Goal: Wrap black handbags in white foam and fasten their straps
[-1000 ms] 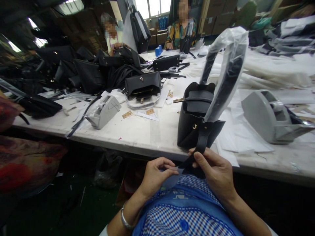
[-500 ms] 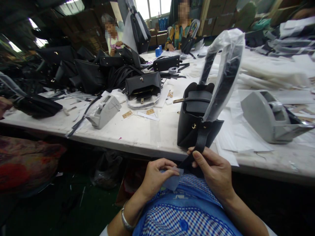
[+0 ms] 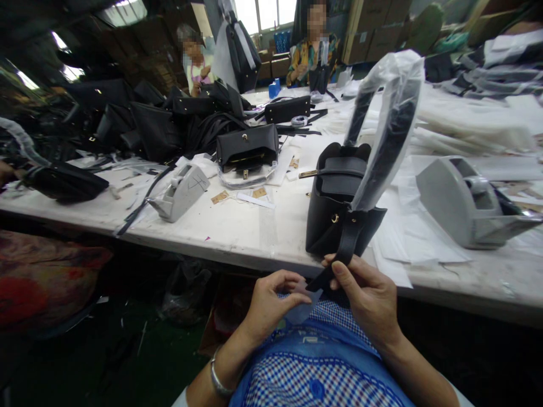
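A black handbag (image 3: 328,220) stands upright at the table's front edge, its tall handle (image 3: 388,130) wrapped in clear plastic. From the bag's side a black strap (image 3: 348,240) hangs down over the edge. My right hand (image 3: 371,299) pinches this strap between thumb and fingers. My left hand (image 3: 275,302), with a silver bangle at the wrist, is closed on a small translucent sheet (image 3: 303,310) beside the strap's lower end. Whether the sheet touches the strap I cannot tell.
Grey tape dispensers stand left (image 3: 182,192) and right (image 3: 466,203) of the bag. Behind lie another handbag (image 3: 247,150), paper tags (image 3: 259,193) and a heap of black bags (image 3: 153,130). White sheets (image 3: 428,237) lie at right. Co-workers sit across the table.
The translucent sheet in my left hand has shifted slightly and turned by the strap's end. My right hand keeps its hold. Across the table, a co-worker's bag now stands more upright.
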Available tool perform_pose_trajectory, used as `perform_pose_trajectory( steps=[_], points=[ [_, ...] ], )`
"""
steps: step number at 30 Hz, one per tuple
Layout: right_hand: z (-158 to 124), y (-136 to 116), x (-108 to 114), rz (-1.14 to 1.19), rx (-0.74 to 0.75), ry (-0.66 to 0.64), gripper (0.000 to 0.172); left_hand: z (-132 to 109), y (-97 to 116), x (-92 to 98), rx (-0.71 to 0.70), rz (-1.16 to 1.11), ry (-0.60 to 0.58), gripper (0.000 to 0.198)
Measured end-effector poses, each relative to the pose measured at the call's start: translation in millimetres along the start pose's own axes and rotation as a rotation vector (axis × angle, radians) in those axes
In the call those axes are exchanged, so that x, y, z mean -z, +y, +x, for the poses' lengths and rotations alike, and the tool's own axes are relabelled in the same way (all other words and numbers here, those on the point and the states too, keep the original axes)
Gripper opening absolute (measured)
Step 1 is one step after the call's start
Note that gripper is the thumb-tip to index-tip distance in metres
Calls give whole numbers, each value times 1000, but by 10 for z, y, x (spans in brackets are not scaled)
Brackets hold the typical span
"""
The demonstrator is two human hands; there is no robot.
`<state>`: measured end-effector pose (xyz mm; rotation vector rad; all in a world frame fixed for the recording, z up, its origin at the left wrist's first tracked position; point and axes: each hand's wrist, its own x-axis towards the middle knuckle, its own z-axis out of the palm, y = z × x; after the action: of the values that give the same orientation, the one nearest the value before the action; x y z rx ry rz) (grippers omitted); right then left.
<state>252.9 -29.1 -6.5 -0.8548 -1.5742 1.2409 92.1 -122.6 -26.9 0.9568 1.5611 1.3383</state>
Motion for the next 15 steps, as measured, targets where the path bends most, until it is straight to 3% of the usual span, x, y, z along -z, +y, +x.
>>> perform_pose_trajectory(
  steps=[8,15],
  points=[
    [-7,8,17,-66,31,47,17,0,1,43,11,35,1,32],
    [2,-2,29,-67,31,5,18,-4,9,12,-27,84,26,37]
  ],
)
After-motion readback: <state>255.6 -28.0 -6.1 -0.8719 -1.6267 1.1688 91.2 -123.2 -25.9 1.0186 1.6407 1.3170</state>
